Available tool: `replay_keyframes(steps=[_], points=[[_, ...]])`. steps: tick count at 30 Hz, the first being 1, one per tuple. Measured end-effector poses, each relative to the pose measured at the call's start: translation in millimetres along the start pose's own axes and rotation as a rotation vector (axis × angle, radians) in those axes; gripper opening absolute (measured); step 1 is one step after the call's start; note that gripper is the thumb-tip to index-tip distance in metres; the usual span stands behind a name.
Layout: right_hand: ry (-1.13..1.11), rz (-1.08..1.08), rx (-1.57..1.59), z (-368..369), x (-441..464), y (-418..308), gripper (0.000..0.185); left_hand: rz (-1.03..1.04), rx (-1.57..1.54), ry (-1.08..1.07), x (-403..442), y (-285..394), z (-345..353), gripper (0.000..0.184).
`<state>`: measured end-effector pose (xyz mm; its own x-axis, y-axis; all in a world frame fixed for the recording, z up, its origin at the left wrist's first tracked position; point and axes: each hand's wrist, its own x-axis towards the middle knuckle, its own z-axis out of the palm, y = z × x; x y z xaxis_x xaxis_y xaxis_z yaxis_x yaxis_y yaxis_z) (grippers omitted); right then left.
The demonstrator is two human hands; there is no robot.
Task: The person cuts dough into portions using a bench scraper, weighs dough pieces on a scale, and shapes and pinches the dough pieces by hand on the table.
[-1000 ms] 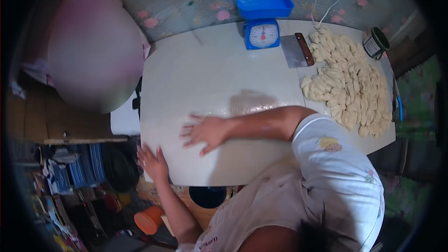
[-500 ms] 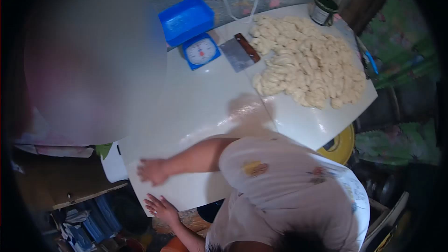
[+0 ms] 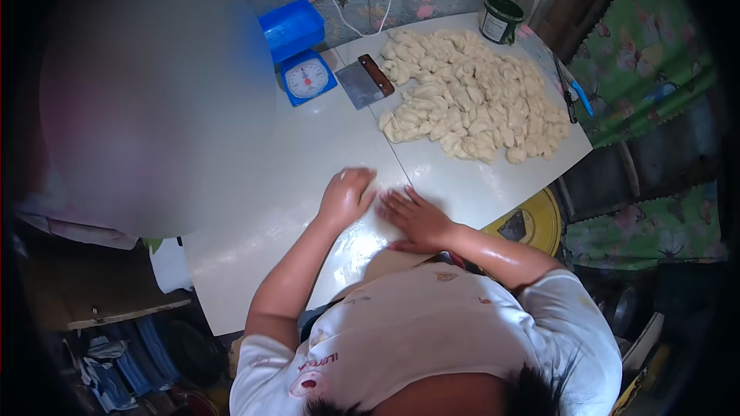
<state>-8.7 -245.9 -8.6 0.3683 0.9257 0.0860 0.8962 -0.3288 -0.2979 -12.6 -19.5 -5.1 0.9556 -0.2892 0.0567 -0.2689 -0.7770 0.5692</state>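
Note:
My left hand (image 3: 346, 196) is over the white tabletop (image 3: 254, 231), its fingers bent toward the right and its thumb apart, with nothing visible in it. Just to its right, my right hand (image 3: 418, 220) lies palm down near the table's front edge, fingers stretched out and slightly blurred. The two hands are close to each other, and the surface around them looks shiny. Beyond them, a large heap of pale dough pieces (image 3: 482, 96) covers the back right of the table. A dough scraper (image 3: 367, 82) with a brown handle lies left of the dough.
A blue scale (image 3: 307, 78) with a white dial stands at the back, beside a blue basin (image 3: 293, 31). A dark green tub (image 3: 499, 20) sits behind the dough. A blue-handled tool (image 3: 582, 98) lies at the right edge. Below that edge is a yellow round container (image 3: 539, 219).
Both hands have moved from the table's left end to the middle front. My right arm no longer reaches across to the left. Dough, scraper and scale stay in place on the table.

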Motion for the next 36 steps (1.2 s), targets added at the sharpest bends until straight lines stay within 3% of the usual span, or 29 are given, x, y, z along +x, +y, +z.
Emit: replay_keyframes(steps=[2, 4, 5, 7, 9, 13, 14, 16, 17, 19, 21, 22, 24, 25, 26, 28, 29, 30, 31, 32, 33, 34, 36], points=[[0.015, -0.089, 0.077, -2, -18, 8, 0.054, -0.029, -0.254, 0.265, 56, -9, 2, 0.033], [0.124, 0.006, 0.380, -5, -24, 29, 0.045, 0.085, -0.177, 0.536, 106, -25, 6, 0.036], [0.284, 0.186, 0.230, -10, -25, 23, 0.038, 0.089, -0.176, 0.542, 119, -31, 13, 0.036], [0.342, 0.251, 0.238, -11, -27, 32, 0.037, -0.009, -0.015, 0.253, 133, -30, 17, 0.038], [0.418, 0.309, 0.284, -11, -28, 44, 0.035, -0.007, -0.046, 0.204, 131, -28, 14, 0.040], [0.269, 0.521, 0.511, -28, -17, 59, 0.038, -0.075, -0.254, 0.106, 98, -22, 7, 0.043], [0.376, 0.453, 0.453, -31, -7, 62, 0.042, -0.083, -0.252, 0.109, 88, -18, 11, 0.043], [0.486, 0.376, 0.402, -43, 23, 63, 0.046, -0.398, -1.190, 0.379, 70, -8, 14, 0.039], [0.557, 0.300, 0.457, -51, 42, 57, 0.050, -0.410, -1.185, 0.387, 60, -2, 13, 0.039], [0.616, 0.216, 0.530, -49, 69, 49, 0.053, -0.283, -1.705, 0.366, 38, 24, -6, 0.033], [0.325, 0.068, 1.160, -42, 87, 45, 0.058, -0.294, -1.737, 0.423, 21, 33, -19, 0.035], [0.316, 0.055, 1.170, -43, 92, 47, 0.058, -0.285, -1.770, 0.466, 14, 33, -24, 0.036], [-0.121, 0.211, 1.206, -47, 98, 53, 0.056, -0.303, -1.686, 0.430, -9, 3, -24, 0.038], [-0.136, 0.350, 1.043, -49, 100, 53, 0.056, -0.311, -1.730, 0.400, -19, -4, -27, 0.041], [-0.145, 0.336, 1.042, -41, 104, 54, 0.056, -0.320, -1.775, 0.367, -28, -11, -27, 0.044], [0.247, 0.048, 0.596, -29, 109, 46, 0.052, -0.299, -1.708, 0.317, -35, -4, -32, 0.047], [0.391, 0.030, 0.751, -26, 109, 27, 0.048, -0.319, -1.818, 0.368, -32, 15, -34, 0.053], [0.384, 0.027, 0.757, -21, 114, 18, 0.048, -0.339, -1.927, 0.420, -31, 27, -37, 0.059], [0.339, -0.095, 0.555, -15, 119, 11, 0.048, -0.327, -2.092, 0.343, -34, 20, -28, 0.070], [0.293, -0.215, 0.352, -9, 122, 7, 0.048, -0.332, -2.094, 0.350, -37, 22, -27, 0.070], [0.387, -0.283, 0.547, -6, 129, 16, 0.041, -0.256, -2.069, 0.379, -38, 25, -27, 0.071], [0.384, -0.284, 0.549, -9, 132, 26, 0.041, -0.178, -2.042, 0.407, -38, 32, -33, 0.071], [0.329, 0.267, 0.941, -15, 138, 48, 0.040, -0.252, -2.040, 0.444, -48, 36, -37, 0.062]])
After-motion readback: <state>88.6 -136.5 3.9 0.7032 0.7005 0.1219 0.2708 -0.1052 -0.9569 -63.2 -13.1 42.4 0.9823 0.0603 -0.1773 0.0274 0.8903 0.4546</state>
